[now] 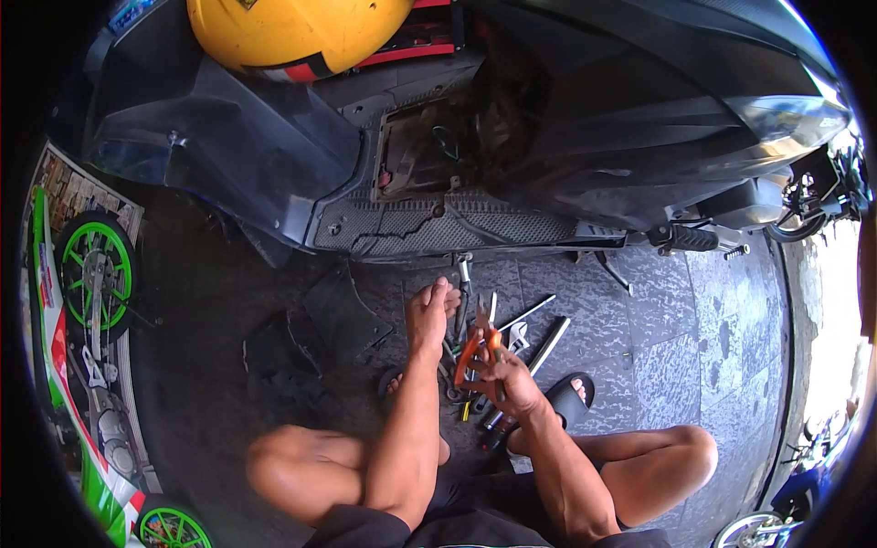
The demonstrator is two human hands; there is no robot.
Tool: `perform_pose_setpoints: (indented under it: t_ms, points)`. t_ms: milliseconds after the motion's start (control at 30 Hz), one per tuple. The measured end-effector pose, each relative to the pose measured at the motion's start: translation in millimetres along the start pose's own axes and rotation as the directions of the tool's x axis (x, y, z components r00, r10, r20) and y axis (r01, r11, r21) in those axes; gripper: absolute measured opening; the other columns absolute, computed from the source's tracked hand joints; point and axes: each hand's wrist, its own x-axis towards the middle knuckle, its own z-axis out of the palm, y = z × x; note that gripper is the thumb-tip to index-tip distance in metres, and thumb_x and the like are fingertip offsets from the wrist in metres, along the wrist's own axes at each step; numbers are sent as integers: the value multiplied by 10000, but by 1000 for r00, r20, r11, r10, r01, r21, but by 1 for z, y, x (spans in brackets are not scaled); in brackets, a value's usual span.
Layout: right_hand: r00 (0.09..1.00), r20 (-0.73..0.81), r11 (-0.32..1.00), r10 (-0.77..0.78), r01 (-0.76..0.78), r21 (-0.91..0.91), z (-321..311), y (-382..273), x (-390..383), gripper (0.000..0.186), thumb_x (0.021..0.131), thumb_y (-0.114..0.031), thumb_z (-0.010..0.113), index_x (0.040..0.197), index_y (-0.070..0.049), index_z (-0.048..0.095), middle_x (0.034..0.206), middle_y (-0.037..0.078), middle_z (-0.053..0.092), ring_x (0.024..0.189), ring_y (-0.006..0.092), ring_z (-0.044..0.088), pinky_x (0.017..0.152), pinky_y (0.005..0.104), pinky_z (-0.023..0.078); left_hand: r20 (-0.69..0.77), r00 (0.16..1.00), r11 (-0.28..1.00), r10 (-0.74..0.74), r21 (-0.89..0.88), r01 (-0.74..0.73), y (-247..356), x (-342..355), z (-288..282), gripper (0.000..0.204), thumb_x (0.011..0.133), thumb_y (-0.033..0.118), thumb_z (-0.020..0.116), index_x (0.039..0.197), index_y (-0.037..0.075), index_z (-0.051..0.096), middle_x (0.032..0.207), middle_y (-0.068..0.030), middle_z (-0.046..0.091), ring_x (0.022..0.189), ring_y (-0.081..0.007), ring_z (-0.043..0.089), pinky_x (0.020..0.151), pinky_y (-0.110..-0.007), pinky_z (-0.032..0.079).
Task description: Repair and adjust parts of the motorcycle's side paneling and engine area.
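Observation:
My right hand is closed round a pair of pliers with orange handles; the jaws point away from me. Something else slim lies along the pliers, but I cannot make out what it is. Just to the left, my left hand is raised with its fingers curled together; whatever may be in them is hidden. Both hands are in front of the near side of a black scooter. Its floorboard has a rectangular opening with wires and dark parts inside.
On the floor lie an adjustable wrench, a long metal bar and other hand tools. Dark loose panels lie to the left. A yellow helmet sits at the top, a small green-wheeled motorbike at the far left.

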Motion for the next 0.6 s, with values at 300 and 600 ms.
perform_pose_setpoints:
  t_ms: [300, 600]
  points:
    - [972, 187, 981, 141, -162, 103, 30, -44, 56, 277, 759, -99, 525, 1035, -119, 517, 1201, 108, 540, 1144, 331, 529, 910, 560, 462, 525, 834, 977, -168, -23, 211, 55, 4, -15, 307, 934, 263, 553, 959, -7, 698, 794, -78, 692, 647, -150, 656, 645, -297, 566]
    - [956, 234, 970, 178, -211, 124, 21, -53, 70, 290, 753, -149, 552, 1035, -100, 508, 1174, 174, 567, 1115, 357, 562, 894, 563, 471, 444, 882, 981, -161, -23, 191, 53, 2, -9, 239, 916, 229, 574, 984, 35, 697, 741, -52, 672, 586, -137, 661, 496, -251, 568]
